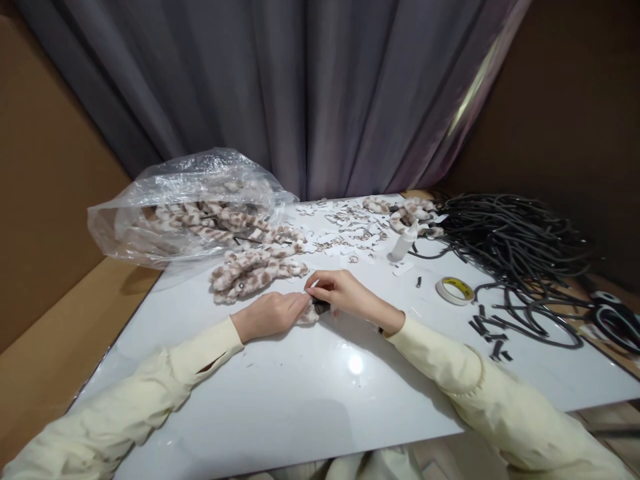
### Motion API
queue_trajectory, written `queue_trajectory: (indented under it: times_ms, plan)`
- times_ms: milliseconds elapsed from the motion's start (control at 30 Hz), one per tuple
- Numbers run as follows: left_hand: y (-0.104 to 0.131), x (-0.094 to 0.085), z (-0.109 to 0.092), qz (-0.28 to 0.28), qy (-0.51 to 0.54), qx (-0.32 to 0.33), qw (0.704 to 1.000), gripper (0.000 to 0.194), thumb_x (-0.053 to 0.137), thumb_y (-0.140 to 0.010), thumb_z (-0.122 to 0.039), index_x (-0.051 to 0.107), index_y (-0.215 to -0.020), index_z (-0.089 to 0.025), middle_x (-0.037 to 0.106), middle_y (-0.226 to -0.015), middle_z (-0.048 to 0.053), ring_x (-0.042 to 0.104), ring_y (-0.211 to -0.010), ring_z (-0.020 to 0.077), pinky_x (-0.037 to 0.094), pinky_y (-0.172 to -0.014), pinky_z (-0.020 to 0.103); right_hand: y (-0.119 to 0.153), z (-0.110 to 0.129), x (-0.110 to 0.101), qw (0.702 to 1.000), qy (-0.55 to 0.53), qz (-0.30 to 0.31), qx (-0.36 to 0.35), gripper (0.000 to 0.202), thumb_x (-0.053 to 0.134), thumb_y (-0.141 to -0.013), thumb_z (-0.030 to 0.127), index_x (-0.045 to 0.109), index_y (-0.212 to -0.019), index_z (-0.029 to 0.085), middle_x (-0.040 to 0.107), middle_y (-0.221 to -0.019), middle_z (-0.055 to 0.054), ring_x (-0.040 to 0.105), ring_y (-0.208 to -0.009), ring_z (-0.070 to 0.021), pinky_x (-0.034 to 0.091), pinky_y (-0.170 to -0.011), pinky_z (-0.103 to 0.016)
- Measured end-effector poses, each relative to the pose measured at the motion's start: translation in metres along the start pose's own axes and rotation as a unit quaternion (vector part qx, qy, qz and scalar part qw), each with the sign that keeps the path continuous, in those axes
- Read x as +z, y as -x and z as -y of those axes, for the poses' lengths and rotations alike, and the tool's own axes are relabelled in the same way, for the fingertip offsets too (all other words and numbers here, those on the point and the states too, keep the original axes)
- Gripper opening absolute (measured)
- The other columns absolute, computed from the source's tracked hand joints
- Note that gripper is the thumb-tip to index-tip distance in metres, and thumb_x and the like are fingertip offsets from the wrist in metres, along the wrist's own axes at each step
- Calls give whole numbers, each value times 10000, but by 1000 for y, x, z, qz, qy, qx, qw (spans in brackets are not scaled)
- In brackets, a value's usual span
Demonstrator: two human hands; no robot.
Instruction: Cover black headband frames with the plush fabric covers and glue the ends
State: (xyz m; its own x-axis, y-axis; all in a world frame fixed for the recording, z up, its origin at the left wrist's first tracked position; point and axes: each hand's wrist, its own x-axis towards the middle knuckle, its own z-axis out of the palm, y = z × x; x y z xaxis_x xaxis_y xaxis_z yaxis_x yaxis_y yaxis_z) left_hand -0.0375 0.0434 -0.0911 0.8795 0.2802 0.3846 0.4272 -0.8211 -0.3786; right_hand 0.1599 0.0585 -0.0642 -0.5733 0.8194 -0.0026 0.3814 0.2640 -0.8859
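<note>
My left hand (273,313) is closed on a fuzzy white-and-brown spotted piece (307,317) at the middle of the table. A short dark part (321,306) shows at the right end of that piece, under my right hand (341,291). The thumb and fingers of my right hand are pinched together beside my left fingertips; whatever sits between them is too small to make out. Just behind my left hand lies a bundle of the same spotted fuzzy strips (250,275).
Behind are a clear plastic bag (200,170) of fuzzy strips, scattered small metal rings and white tags (350,230), and a dropper bottle (403,244). To the right lie a tape roll (442,291), cut black pieces (481,325) and a heap of black cords (515,230).
</note>
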Motion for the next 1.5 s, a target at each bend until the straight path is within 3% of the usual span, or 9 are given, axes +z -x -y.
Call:
queue_trajectory:
  times_ms: [167, 400, 833, 1033, 1500]
  plan:
    - [0, 0, 0, -13, -10, -4, 1000, 161, 299, -926, -156, 440, -851, -136, 514, -591, -6, 492, -463, 131, 343, -400, 274, 2, 6, -9, 995, 42, 83, -29, 260, 425, -870, 251, 643, -885, 111, 653, -751, -46, 600, -507, -97, 460, -528, -195]
    - [2, 0, -1, -2, -5, -5, 1000, 151, 302, -917, -149, 433, -841, -140, 515, -591, -5, 484, -445, 132, 325, -389, 272, 4, 13, -13, 993, 48, 110, -3, 307, 491, -773, 180, 667, -1011, 98, 696, -815, -70, 639, -626, -138, 481, -590, -206]
    - [1, 0, -2, -19, -12, 8, 1000, 150, 305, -901, -155, 446, -861, -125, 521, -578, -2, 478, -419, 134, 303, -352, 274, 2, 7, -8, 994, -28, 88, 57, 353, 457, -686, 149, 715, -919, 90, 694, -710, -51, 622, -593, -130, 491, -570, -199]
    - [2, 1, -1, -19, 2, 1, 1000, 161, 300, -906, -163, 437, -823, -147, 518, -566, -6, 467, -404, 136, 314, -358, 277, 3, 8, -13, 994, 15, 107, 18, 320, 511, -701, 187, 722, -936, 136, 706, -757, -20, 596, -635, -121, 461, -588, -188]
    - [2, 3, 0, -14, 3, 0, 1000, 147, 293, -909, -134, 422, -839, -149, 525, -580, -7, 484, -431, 133, 329, -381, 274, 8, 17, 2, 993, 113, 8, -29, 279, 524, -682, 144, 726, -867, 99, 670, -640, -24, 508, -545, -92, 377, -503, -180]
